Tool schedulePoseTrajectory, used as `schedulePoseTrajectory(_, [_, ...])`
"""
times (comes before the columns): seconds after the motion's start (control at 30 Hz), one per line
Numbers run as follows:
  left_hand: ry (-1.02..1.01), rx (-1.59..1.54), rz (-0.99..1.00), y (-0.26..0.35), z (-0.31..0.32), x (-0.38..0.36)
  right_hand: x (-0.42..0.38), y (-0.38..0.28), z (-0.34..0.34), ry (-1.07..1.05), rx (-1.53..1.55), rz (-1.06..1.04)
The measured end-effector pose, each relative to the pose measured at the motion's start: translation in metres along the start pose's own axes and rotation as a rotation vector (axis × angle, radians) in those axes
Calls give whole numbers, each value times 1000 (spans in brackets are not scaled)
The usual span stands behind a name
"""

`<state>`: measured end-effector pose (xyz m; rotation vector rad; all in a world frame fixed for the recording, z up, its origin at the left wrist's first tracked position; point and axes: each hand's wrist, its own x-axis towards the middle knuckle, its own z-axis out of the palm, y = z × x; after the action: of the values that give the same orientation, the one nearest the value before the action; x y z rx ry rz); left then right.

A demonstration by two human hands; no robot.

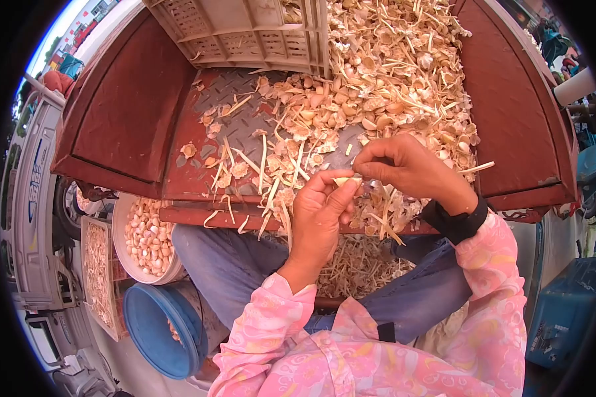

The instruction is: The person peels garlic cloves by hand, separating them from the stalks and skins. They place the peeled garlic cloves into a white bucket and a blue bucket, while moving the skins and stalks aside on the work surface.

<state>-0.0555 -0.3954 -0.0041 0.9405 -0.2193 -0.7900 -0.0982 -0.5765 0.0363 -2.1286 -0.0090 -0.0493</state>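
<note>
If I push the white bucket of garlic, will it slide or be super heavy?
Probably heavy: the white bucket holds lots of garlic cloves. It looks like firm plastic, so it likely won't squish. The loose cloves might spill if it tips.

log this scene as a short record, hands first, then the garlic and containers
left hand: left hand pinches a pale garlic clove between thumb and finger
right hand: right hand, fingertips close beside the clove; contact unclear
work surface: red metal tray, patterned floor partly bare
garlic heap: loose cloves, skins and stems, thickest beyond the right hand
crate: pale plastic crate at the tray's far side
white bucket: white bucket, many cloves inside
blue bucket: blue bucket, tilted, some cloves visible
</note>
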Motion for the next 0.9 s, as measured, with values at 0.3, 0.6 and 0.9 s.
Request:
schedulePoseTrajectory(0.3, [81, 226, 210, -3, 2, -5, -13, -15, 11, -50, 318, 208])
schedulePoseTrajectory(0.6, [112, 634, 516, -12, -3, -3, -17, -20, 22, 160, -107, 8])
schedulePoseTrajectory(0.9, [54, -179, -173, 33, 0, 14, -13, 11, -8, 350, -666, 52])
